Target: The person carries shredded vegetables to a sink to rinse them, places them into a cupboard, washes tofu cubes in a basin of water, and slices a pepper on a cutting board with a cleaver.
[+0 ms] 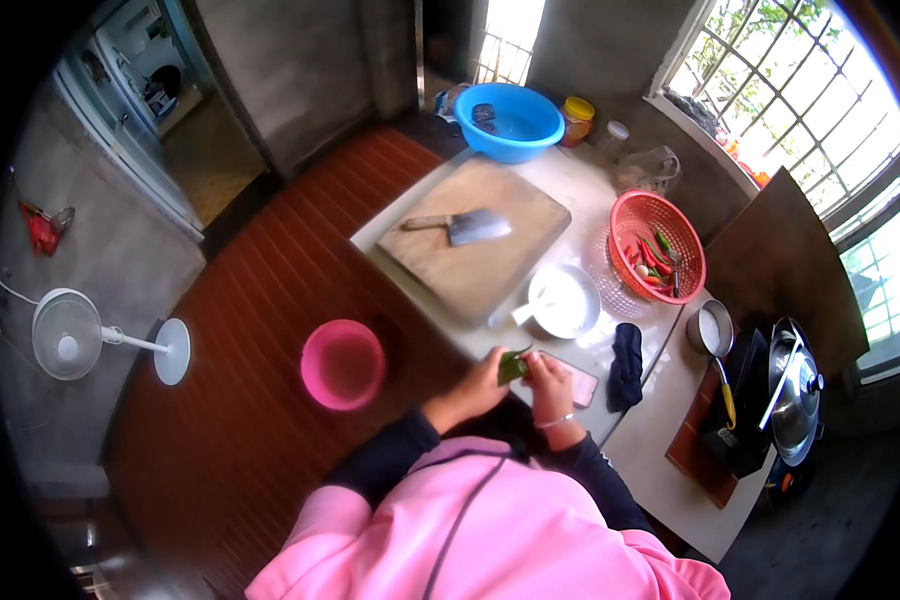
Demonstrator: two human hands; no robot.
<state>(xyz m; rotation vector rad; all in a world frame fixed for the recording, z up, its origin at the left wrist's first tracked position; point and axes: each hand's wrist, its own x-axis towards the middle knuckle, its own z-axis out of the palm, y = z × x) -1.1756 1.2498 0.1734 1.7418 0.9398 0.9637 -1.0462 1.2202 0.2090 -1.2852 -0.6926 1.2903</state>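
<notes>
Close to my body, at the table's near edge, my left hand (478, 388) is closed around a green pepper (513, 367). My right hand (550, 388), with a bracelet at its wrist, pinches at the pepper's right end; the fingertips are too small to make out fully. Just beyond the hands stands a white bowl (567, 312) with a pale handle or utensil at its left side. A phone (582, 386) lies partly behind my right hand. A red basket (697, 262) farther right holds several red and green peppers.
A cleaver (478, 227) lies on a wooden cutting board (445, 270). Behind it are a blue basin (510, 150) and a jar (577, 122). A dark cloth (626, 365), small pot (710, 330) and lidded wok (798, 390) are right. A pink bucket (343, 323) stands on the floor.
</notes>
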